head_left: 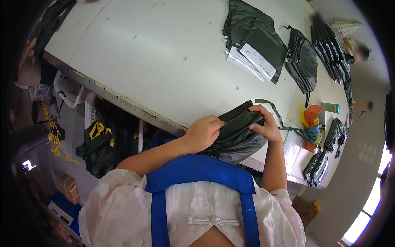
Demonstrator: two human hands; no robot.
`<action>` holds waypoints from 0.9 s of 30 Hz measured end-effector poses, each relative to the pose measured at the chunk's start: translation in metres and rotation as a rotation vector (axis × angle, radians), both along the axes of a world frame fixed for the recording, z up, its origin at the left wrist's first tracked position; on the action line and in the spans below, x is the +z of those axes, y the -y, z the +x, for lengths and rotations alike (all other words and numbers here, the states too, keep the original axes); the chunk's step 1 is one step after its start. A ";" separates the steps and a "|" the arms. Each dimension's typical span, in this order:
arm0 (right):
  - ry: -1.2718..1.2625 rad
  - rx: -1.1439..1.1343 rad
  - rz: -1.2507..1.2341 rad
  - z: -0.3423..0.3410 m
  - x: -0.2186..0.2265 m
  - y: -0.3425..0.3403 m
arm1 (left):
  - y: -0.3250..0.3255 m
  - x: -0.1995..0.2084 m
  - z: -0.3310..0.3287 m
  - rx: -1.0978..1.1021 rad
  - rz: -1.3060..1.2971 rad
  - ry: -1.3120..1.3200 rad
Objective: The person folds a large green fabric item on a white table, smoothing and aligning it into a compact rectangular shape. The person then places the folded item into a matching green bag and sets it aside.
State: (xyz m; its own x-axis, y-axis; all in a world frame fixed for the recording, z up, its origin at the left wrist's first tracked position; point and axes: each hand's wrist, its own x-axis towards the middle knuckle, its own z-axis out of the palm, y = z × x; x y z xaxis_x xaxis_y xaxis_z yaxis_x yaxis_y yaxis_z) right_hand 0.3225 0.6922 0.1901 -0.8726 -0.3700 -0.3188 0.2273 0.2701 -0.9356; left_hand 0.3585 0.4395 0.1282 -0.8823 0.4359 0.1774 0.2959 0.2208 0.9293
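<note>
At the near edge of the table, my two hands hold a dark green fabric piece with a grey side (236, 131), bunched in folds; it looks like a soft bag, though its exact kind cannot be made out. My left hand (203, 132) is closed on its left part, thumb and fingers pinching the cloth. With curled fingers and thumb, my right hand (267, 123) grips its upper right edge. A narrow dark green strap (275, 108) lies on the table just beyond my right hand.
Flat dark green packs with white labels (263, 45) lie far right on the white table (156, 61). Beside them are stacked dark pouches (302, 61) and a green roll (330, 108). Dark cloth with yellow ties (101, 144) hangs below the left edge. Other people are partly visible.
</note>
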 end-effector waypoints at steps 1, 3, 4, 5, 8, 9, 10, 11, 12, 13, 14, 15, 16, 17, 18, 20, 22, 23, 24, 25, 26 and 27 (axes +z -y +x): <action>0.029 -0.017 -0.018 0.000 -0.002 -0.001 | -0.001 -0.005 -0.002 -0.021 0.026 0.078; 0.065 -0.033 -0.054 0.000 -0.004 -0.003 | -0.004 -0.021 -0.013 -0.065 0.079 0.234; 0.072 -0.034 -0.071 0.000 -0.003 -0.003 | -0.004 -0.020 -0.022 -0.154 0.087 0.455; 0.076 -0.035 -0.092 0.000 -0.004 -0.003 | -0.006 -0.017 -0.035 -0.243 0.091 0.673; 0.004 -0.003 -0.083 -0.005 -0.002 0.005 | -0.019 -0.020 -0.063 -0.481 -0.058 0.782; 0.026 -0.013 -0.072 -0.006 -0.003 0.005 | -0.027 -0.039 -0.066 -0.542 -0.096 0.685; 0.047 -0.027 -0.059 -0.006 -0.004 0.005 | -0.032 -0.042 -0.073 -0.605 -0.133 0.586; 0.068 -0.041 -0.046 -0.007 -0.005 0.004 | -0.038 -0.045 -0.084 -0.655 -0.410 0.514; 0.082 -0.035 -0.032 -0.007 -0.007 0.006 | -0.040 -0.047 -0.084 -0.647 -0.473 0.465; 0.099 -0.033 -0.020 -0.007 -0.010 0.009 | -0.043 -0.047 -0.083 -0.642 -0.538 0.418; 0.115 -0.029 -0.009 -0.008 -0.013 0.010 | -0.045 -0.047 -0.082 -0.635 -0.602 0.370; 0.194 -0.044 -0.014 -0.010 -0.014 0.006 | -0.046 -0.046 -0.083 -0.611 -0.622 0.336; 0.135 -0.061 0.004 -0.009 -0.018 0.001 | -0.046 -0.036 -0.084 -0.592 -0.643 0.301; 0.077 -0.078 0.023 -0.007 -0.023 -0.003 | -0.046 -0.031 -0.085 -0.572 -0.662 0.267; 0.019 -0.094 0.043 -0.007 -0.026 -0.008 | -0.041 -0.036 -0.083 -0.500 -0.563 0.273; -0.194 -0.051 0.265 -0.008 -0.028 -0.011 | -0.027 -0.052 -0.073 -0.352 -0.369 0.286; -0.239 -0.052 0.375 -0.012 -0.025 -0.006 | -0.029 -0.065 -0.063 -0.213 -0.153 0.387; -0.171 -0.049 0.413 -0.016 -0.023 -0.004 | -0.030 -0.068 -0.060 -0.139 -0.044 0.436; -0.173 -0.036 0.444 -0.020 -0.024 -0.002 | -0.030 -0.071 -0.057 -0.109 -0.061 0.474; -0.174 -0.023 0.476 -0.024 -0.025 -0.001 | -0.031 -0.059 -0.056 -0.079 -0.077 0.511; -0.176 -0.009 0.508 -0.026 -0.026 0.001 | -0.033 -0.053 -0.056 -0.050 -0.093 0.548; -0.191 -0.002 0.525 -0.027 -0.028 0.006 | -0.034 -0.054 -0.057 0.003 -0.121 0.518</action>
